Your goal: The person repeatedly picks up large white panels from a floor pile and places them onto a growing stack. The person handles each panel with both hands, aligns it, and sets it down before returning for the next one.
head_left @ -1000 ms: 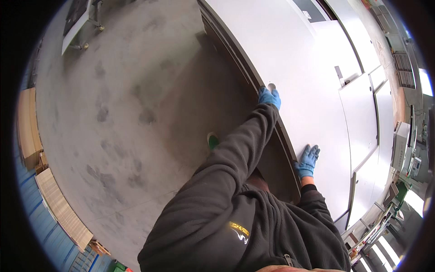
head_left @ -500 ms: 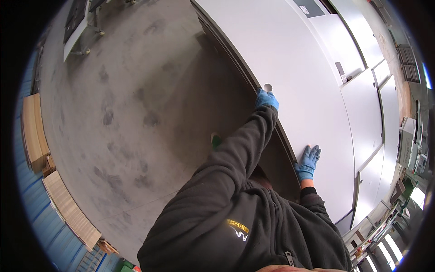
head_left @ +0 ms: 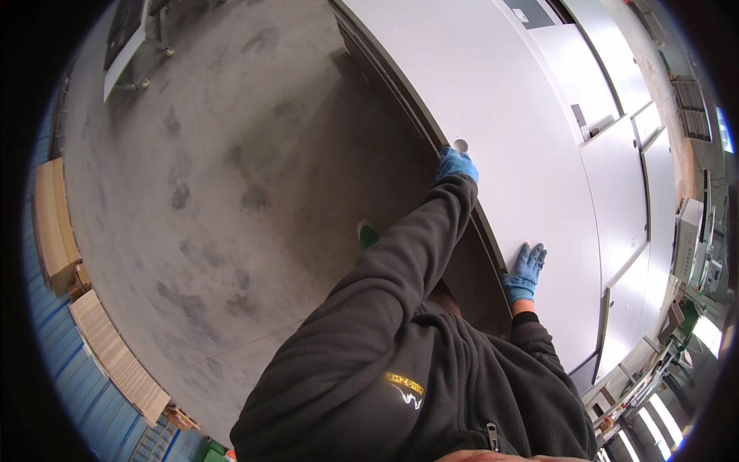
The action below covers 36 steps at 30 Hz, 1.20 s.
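Observation:
A large pale panel (head_left: 493,108) with a dark edge lies flat on top of a stack of similar boards. My left hand (head_left: 458,164), in a blue glove, is closed over the panel's left edge, right beside a round hole (head_left: 461,146); some of its fingers are hidden. Nearer my body, my right hand (head_left: 526,273), also gloved in blue, rests flat on the panel's top close to the same edge. Its fingers are stretched out, with bare fingertips showing.
More pale panels (head_left: 616,169) lie to the right of the stack. Grey concrete floor (head_left: 208,154) stretches to the left. A wheeled stand (head_left: 127,54) is at the far left, and wooden boards (head_left: 119,354) lean by a blue wall. Equipment lines the right side.
The panel's edge and its hole have shifted slightly to the right, and my left hand has gone with them. My right hand stays flat in nearly the same place.

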Available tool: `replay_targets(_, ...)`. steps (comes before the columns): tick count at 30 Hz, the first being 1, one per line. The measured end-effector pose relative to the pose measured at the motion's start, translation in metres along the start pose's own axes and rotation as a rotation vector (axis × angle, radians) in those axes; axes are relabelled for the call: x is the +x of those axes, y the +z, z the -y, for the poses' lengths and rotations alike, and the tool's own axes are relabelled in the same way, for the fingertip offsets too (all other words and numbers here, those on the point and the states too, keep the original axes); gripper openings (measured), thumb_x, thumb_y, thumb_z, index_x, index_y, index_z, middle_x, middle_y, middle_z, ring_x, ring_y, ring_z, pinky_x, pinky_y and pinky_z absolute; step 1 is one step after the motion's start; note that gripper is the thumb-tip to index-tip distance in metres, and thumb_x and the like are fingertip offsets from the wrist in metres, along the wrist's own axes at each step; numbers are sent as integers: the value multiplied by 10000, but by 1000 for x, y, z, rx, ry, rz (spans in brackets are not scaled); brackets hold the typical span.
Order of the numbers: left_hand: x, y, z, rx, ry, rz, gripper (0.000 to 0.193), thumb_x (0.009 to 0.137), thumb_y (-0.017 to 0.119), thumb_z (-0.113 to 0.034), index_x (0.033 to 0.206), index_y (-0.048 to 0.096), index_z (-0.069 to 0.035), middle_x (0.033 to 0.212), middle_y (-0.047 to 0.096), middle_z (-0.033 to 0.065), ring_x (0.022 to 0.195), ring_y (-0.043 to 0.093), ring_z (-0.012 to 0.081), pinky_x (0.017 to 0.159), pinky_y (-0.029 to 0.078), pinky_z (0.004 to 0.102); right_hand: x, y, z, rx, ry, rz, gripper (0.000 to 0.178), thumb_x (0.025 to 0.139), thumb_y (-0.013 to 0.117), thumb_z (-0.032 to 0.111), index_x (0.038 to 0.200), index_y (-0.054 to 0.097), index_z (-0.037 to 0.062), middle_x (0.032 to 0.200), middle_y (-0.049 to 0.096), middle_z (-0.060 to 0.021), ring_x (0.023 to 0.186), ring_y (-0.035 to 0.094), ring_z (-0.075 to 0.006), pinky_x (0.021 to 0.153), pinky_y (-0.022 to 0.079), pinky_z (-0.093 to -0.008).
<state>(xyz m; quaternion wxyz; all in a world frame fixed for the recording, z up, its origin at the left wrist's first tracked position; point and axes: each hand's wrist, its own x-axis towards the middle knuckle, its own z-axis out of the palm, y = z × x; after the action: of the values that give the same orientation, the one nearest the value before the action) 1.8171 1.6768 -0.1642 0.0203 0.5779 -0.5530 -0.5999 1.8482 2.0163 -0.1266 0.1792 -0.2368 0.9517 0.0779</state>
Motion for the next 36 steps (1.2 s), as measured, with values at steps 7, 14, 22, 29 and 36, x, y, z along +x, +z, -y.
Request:
replay_targets(7, 32, -15, 13, 76, 113, 96, 585, 951, 628, -468, 1152, 622, 82, 1146, 684, 317, 1116, 651, 468, 902, 542, 494, 11, -18, 3, -78, 21, 54, 1056, 758, 753, 544, 1564, 300, 34, 1595, 240, -362, 1497, 202, -530, 1214, 204, -594)
replay_targets(14, 63, -1, -8, -233, -416, 252, 568, 891, 695, -280, 1316, 520, 54, 1343, 604, 242, 1275, 558, 400, 1054, 458, 623, 192, -78, 11, 97, -167, -505, 759, 917, 636, 521, 1455, 478, 8, 1536, 454, -239, 1436, 410, -390, 1180, 327, -483)
replay_targets(22, 65, -9, -20, -362, -630, 313, 324, 891, 670, -186, 1134, 619, 21, 1220, 628, 196, 1057, 634, 357, 899, 533, 622, 435, -136, 33, 125, -54, -471, 736, 925, 585, 573, 1439, 492, 54, 1564, 420, -217, 1453, 379, -379, 1159, 330, -495)
replay_targets(29, 57, -5, -33, -384, -716, 201, 414, 886, 741, -197, 1204, 607, 32, 1256, 609, 170, 1140, 595, 380, 946, 541, 590, 464, -130, 35, 197, -57, -560, 628, 965, 542, 548, 1353, 540, 54, 1548, 434, -252, 1452, 379, -422, 1177, 284, -507)
replay_targets(36, 64, 1, -24, -245, -763, 159, 413, 875, 775, -245, 1173, 624, -2, 1185, 628, 158, 1077, 620, 366, 873, 590, 524, 464, -139, 36, 201, -70, -517, 621, 969, 554, 518, 1363, 535, 38, 1535, 444, -267, 1457, 367, -438, 1196, 262, -517)
